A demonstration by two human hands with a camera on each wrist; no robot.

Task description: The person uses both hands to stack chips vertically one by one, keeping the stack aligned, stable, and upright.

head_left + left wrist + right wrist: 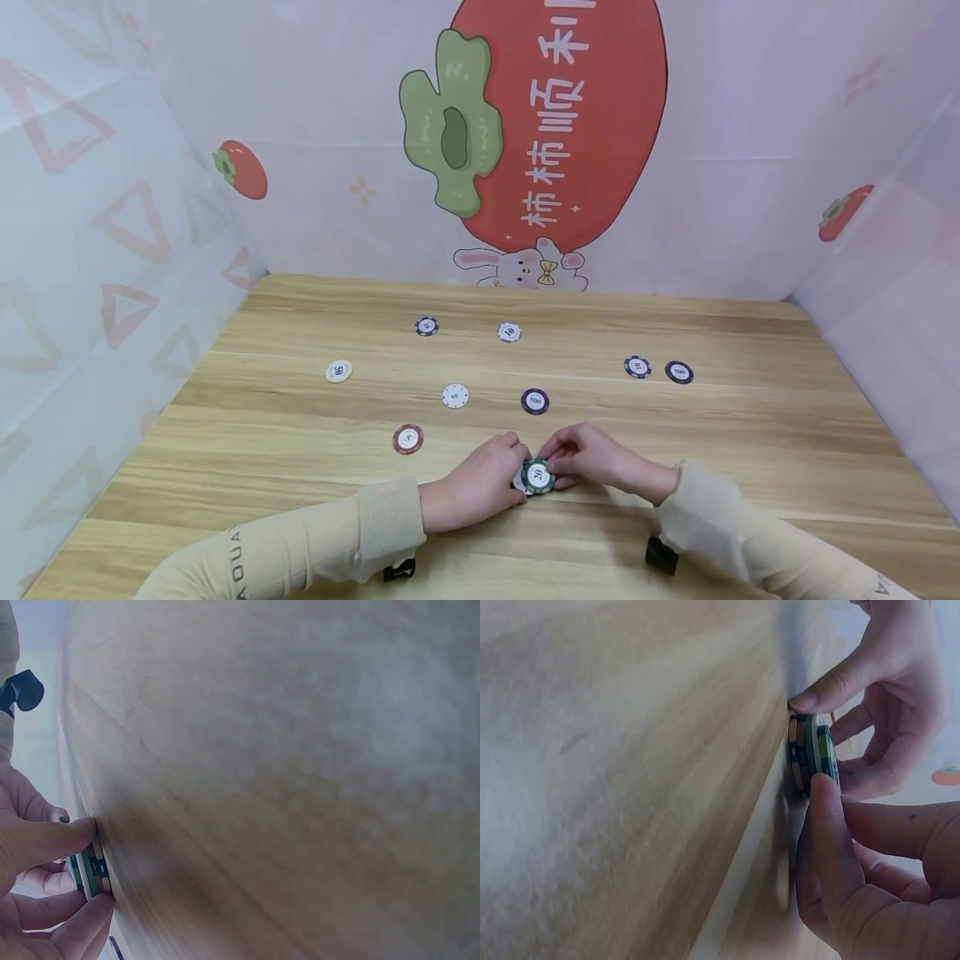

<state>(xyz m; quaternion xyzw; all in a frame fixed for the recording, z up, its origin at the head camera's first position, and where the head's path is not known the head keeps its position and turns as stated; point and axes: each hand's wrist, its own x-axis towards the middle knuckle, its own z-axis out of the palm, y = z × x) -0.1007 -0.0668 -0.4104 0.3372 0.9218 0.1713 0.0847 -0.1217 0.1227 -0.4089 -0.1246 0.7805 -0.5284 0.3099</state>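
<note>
Ribbed-cuffed sleeves (pixel 311 533), hands (pixel 474 487) (pixel 600 461) gripping stacked round chips (pixel 537 477), wood-grained tabletop (pixel 240 446)

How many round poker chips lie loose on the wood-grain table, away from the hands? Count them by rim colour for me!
White-rimmed round poker chips: 3
Dark blue or purple-rimmed round poker chips: 4
Red-rimmed round poker chip: 1
Total: 8

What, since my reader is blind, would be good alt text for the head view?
A left hand grips a small poker-chip stack on a wooden table while the right hand holds the green 20 chip on top. Eight other chips lie scattered, with a large red fruit print behind.
</note>
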